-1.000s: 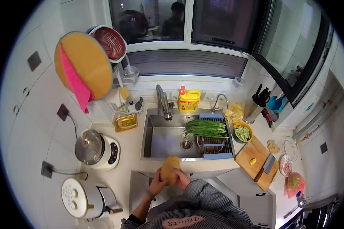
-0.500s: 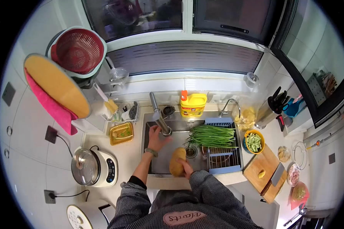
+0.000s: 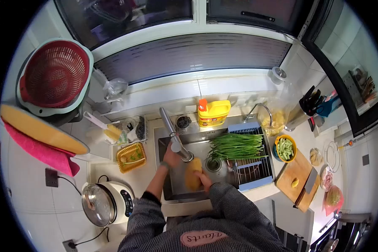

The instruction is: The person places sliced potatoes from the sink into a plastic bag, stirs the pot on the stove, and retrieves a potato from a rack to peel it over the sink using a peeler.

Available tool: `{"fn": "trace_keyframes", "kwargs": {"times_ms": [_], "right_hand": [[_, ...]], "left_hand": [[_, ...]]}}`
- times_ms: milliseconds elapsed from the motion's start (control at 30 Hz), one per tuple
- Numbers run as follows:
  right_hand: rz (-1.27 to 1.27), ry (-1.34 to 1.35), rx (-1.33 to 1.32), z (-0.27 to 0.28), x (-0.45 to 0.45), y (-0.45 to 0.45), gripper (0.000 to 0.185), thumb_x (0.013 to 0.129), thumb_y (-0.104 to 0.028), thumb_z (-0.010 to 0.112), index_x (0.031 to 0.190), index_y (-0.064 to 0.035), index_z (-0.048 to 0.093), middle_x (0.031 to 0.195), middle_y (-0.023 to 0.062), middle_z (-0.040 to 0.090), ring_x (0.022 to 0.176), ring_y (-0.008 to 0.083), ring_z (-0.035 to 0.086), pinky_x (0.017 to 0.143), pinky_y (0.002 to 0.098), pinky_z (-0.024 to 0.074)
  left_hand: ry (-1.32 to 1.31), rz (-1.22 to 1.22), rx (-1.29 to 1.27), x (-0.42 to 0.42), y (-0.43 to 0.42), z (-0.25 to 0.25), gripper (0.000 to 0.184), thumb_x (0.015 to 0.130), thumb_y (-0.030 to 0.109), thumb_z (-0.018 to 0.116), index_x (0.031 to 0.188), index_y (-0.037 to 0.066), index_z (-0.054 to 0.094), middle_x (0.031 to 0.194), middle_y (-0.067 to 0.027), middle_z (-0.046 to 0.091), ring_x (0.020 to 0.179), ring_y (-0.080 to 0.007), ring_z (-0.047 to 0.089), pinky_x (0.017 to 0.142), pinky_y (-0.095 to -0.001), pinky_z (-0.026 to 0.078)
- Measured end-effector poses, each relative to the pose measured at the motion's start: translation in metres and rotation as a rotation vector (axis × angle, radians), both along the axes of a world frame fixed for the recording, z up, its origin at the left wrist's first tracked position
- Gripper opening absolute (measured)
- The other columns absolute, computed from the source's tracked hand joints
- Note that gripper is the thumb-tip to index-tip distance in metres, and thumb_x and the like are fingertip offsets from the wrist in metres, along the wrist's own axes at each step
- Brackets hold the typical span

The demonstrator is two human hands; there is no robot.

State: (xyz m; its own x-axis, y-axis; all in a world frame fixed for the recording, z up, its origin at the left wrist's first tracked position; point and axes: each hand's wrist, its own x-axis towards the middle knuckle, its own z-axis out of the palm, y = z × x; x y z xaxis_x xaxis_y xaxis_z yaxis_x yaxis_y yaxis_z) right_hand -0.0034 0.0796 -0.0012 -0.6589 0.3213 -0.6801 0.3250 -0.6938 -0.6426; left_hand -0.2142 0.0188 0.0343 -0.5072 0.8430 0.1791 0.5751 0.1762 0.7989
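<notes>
Stainless steel sink (image 3: pixel 178 180): inside it, a tan vegetable (image 3: pixel 193 171) is grasped by the right hand (image 3: pixel 204 179) at its right side. Left hand (image 3: pixel 169 157) is at the faucet (image 3: pixel 172 133), toward the sink's back left; its fingers are partly hidden, so grip cannot be told. Done: pale green pieces (image 3: pixel 285 148) are cut and stand in a bowl (image 3: pixel 286 161) right of the sink. Outstanding, in this inspector's judgement: the vegetable, whole, shows no cut; green stalks (image 3: pixel 237 146) over the sink's right side appear uncut. Vegetable's condition: oblong, thick, apparently smooth; blurred, so whether peeled or wet is undetermined.
</notes>
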Motion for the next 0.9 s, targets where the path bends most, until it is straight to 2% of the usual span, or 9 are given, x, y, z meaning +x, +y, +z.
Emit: {"fn": "trace_keyframes", "kwargs": {"times_ms": [33, 167, 267, 333, 433, 567, 667, 800, 900], "right_hand": [[-0.017, 0.025, 0.001, 0.004, -0.004, 0.000, 0.067, 0.083, -0.028, 0.066, 0.139, -0.0092, 0.036, 0.125, 0.0110, 0.053, 0.113, 0.0254, 0.055, 0.091, 0.0408, 0.0475], [-0.068, 0.035, -0.024, 0.012, -0.016, 0.002, 0.062, 0.084, -0.022, 0.064, 0.138, -0.0104, 0.037, 0.122, 0.0105, 0.054, 0.112, 0.0249, 0.055, 0.090, 0.0405, 0.0479], [-0.064, 0.062, -0.047, 0.003, -0.025, 0.006, 0.061, 0.083, -0.021, 0.065, 0.138, -0.0118, 0.038, 0.123, 0.0105, 0.054, 0.113, 0.0247, 0.054, 0.090, 0.0399, 0.0478], [-0.084, 0.064, -0.045, -0.001, -0.030, 0.008, 0.063, 0.083, -0.022, 0.065, 0.139, -0.0123, 0.037, 0.124, 0.0103, 0.054, 0.114, 0.0246, 0.054, 0.091, 0.0397, 0.0477], [-0.102, 0.033, -0.006, 0.008, -0.035, 0.012, 0.067, 0.083, -0.022, 0.067, 0.141, -0.0132, 0.035, 0.127, 0.0100, 0.053, 0.115, 0.0244, 0.053, 0.091, 0.0391, 0.0474], [-0.106, -0.012, 0.034, 0.005, -0.038, 0.014, 0.071, 0.082, -0.023, 0.069, 0.143, -0.0124, 0.033, 0.129, 0.0102, 0.052, 0.115, 0.0240, 0.053, 0.092, 0.0377, 0.0454], [-0.101, 0.022, 0.031, -0.002, -0.038, 0.017, 0.070, 0.082, -0.022, 0.069, 0.142, -0.0102, 0.034, 0.129, 0.0107, 0.052, 0.115, 0.0237, 0.052, 0.095, 0.0362, 0.0432], [-0.048, -0.071, 0.046, -0.011, -0.037, 0.024, 0.070, 0.082, -0.021, 0.069, 0.141, -0.0075, 0.035, 0.129, 0.0112, 0.052, 0.116, 0.0237, 0.052, 0.097, 0.0352, 0.0419], [-0.072, 0.019, 0.084, -0.027, -0.036, 0.022, 0.074, 0.080, -0.027, 0.072, 0.141, -0.0056, 0.035, 0.132, 0.0132, 0.051, 0.119, 0.0280, 0.050, 0.102, 0.0399, 0.0381]], "left_hand": [[-0.106, -0.041, -0.028, -0.009, 0.014, 0.011, 0.082, 0.076, 0.017, 0.069, 0.145, 0.009, 0.026, 0.145, -0.0216, 0.034, 0.133, -0.0386, 0.036, 0.107, -0.0410, 0.034], [-0.044, -0.152, -0.054, -0.030, 0.028, -0.016, 0.078, 0.077, 0.012, 0.066, 0.146, 0.010, 0.028, 0.146, -0.0187, 0.035, 0.129, -0.0352, 0.042, 0.108, -0.0379, 0.033], [-0.336, -0.114, -0.305, -0.027, 0.025, 0.003, 0.073, 0.080, 0.008, 0.061, 0.146, 0.011, 0.030, 0.146, -0.0184, 0.037, 0.131, -0.0340, 0.041, 0.108, -0.0371, 0.033], [-0.129, -0.110, -0.044, -0.016, 0.019, -0.004, 0.068, 0.082, 0.008, 0.059, 0.145, 0.010, 0.032, 0.143, -0.0190, 0.042, 0.131, -0.0323, 0.041, 0.109, -0.0358, 0.032], [0.082, -0.042, -0.003, 0.014, 0.009, 0.012, 0.069, 0.082, 0.009, 0.060, 0.145, 0.009, 0.032, 0.144, -0.0187, 0.040, 0.132, -0.0323, 0.040, 0.110, -0.0354, 0.029], [-0.062, -0.095, -0.085, 0.033, 0.003, -0.013, 0.070, 0.085, 0.014, 0.061, 0.147, 0.008, 0.029, 0.146, -0.0193, 0.035, 0.135, -0.0349, 0.036, 0.110, -0.0408, 0.031], [0.078, -0.017, 0.006, 0.026, 0.022, 0.010, 0.065, 0.088, 0.012, 0.058, 0.147, 0.009, 0.029, 0.146, -0.0177, 0.036, 0.132, -0.0337, 0.039, 0.108, -0.0408, 0.034], [0.091, -0.091, 0.061, -0.018, 0.034, -0.061, 0.056, 0.089, 0.006, 0.052, 0.143, 0.007, 0.036, 0.141, -0.0145, 0.039, 0.127, -0.0295, 0.045, 0.103, -0.0370, 0.038], [0.088, -0.109, 0.003, -0.018, 0.030, -0.068, 0.054, 0.086, 0.002, 0.052, 0.139, 0.004, 0.042, 0.134, -0.0135, 0.045, 0.123, -0.0273, 0.047, 0.101, -0.0337, 0.040]]}}
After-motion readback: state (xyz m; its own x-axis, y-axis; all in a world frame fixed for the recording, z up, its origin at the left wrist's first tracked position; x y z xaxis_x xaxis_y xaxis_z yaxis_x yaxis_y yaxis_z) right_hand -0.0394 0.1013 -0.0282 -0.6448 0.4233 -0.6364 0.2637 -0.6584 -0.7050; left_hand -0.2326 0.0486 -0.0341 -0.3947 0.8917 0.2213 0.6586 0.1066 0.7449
